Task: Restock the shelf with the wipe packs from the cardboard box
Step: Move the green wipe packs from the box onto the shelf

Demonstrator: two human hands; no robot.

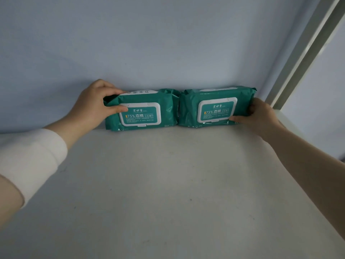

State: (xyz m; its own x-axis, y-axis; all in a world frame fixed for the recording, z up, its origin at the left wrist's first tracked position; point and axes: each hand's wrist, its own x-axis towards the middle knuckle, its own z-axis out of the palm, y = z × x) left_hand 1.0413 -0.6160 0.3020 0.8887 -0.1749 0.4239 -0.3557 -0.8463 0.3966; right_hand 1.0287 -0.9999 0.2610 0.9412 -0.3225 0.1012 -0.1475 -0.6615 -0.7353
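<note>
The left grip [95, 103] clasps the left wipe pack [141, 113] and the right grip [261, 116] the right wipe pack [214, 107], side by side at the far edge of the shelf [168, 184]: placing is underway, and releasing both likely comes next.

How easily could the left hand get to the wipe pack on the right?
Probably, once it lets go: the left hand grips the left pack, and the right hand holds the right pack. The shelf in front leaves the way free.
</note>
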